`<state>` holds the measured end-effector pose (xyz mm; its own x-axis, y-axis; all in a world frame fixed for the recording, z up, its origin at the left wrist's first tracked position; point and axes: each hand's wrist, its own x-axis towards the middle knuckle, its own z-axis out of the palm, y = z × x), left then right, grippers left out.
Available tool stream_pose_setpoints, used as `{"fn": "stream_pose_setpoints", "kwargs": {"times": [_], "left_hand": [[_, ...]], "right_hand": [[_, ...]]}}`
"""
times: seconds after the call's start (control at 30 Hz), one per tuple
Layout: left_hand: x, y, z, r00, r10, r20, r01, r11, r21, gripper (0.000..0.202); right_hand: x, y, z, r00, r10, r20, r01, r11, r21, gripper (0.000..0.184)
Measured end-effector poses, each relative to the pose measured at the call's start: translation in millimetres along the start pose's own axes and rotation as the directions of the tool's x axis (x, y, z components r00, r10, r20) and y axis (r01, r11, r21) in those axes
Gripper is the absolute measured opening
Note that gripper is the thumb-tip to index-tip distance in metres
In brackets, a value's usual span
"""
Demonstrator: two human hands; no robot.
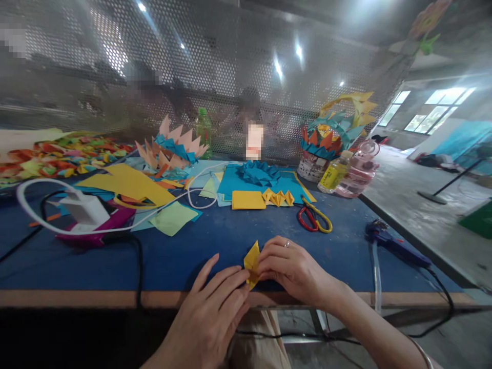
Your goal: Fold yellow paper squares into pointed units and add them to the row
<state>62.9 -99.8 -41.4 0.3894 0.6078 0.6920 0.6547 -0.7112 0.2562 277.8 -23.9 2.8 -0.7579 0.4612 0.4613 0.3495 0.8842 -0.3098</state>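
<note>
A small folded yellow paper (pixel 252 262) with a pointed top stands between my two hands at the front edge of the table. My right hand (pixel 292 266), a ring on one finger, pinches its right side. On the lower left side, the fingertips of my left hand (pixel 221 297) press against the same paper, the little finger stretched away; its thumb is mostly hidden. Beyond them lie a stack of yellow paper rectangles (pixel 248 200) and several folded yellow pieces (pixel 282 198) in a row. Scissors (pixel 315 218) with red and yellow handles rest to the right.
A blue paper ring (pixel 259 173) sits on blue sheets. A glue gun (pixel 400 245) lies right, its cord over the edge. On the left are a white charger (pixel 86 209) with cables, yellow sheets (pixel 130 182) and heaped folded pieces (pixel 57 156). A yellow bottle (pixel 334 175) stands at the back right.
</note>
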Motion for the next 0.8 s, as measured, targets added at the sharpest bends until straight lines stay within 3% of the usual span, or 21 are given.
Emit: {"fn": "stream_pose_setpoints", "kwargs": {"times": [0.23, 0.43, 0.67, 0.8], "left_hand": [[1.6, -5.6, -5.1, 0.994, 0.067, 0.088, -0.076, 0.992, 0.103, 0.033], [1.9, -4.3, -6.4, 1.000, 0.031, 0.003, -0.031, 0.999, 0.031, 0.032], [-0.9, -6.3, -0.6, 0.999, 0.050, 0.002, -0.050, 0.997, 0.065, 0.033], [1.1, -5.5, 2.0, 0.999, 0.024, -0.033, -0.023, 0.999, 0.041, 0.024]], "right_hand": [[2.3, 4.7, -0.4, 0.999, -0.038, 0.039, 0.037, 0.999, 0.014, 0.018], [3.6, 5.9, 0.6, 0.997, -0.055, 0.063, 0.053, 0.998, 0.033, 0.019], [4.6, 7.3, -0.4, 0.995, -0.061, 0.081, 0.056, 0.996, 0.063, 0.018], [4.9, 9.1, 2.8, 0.997, -0.037, 0.067, 0.030, 0.995, 0.095, 0.018]]}}
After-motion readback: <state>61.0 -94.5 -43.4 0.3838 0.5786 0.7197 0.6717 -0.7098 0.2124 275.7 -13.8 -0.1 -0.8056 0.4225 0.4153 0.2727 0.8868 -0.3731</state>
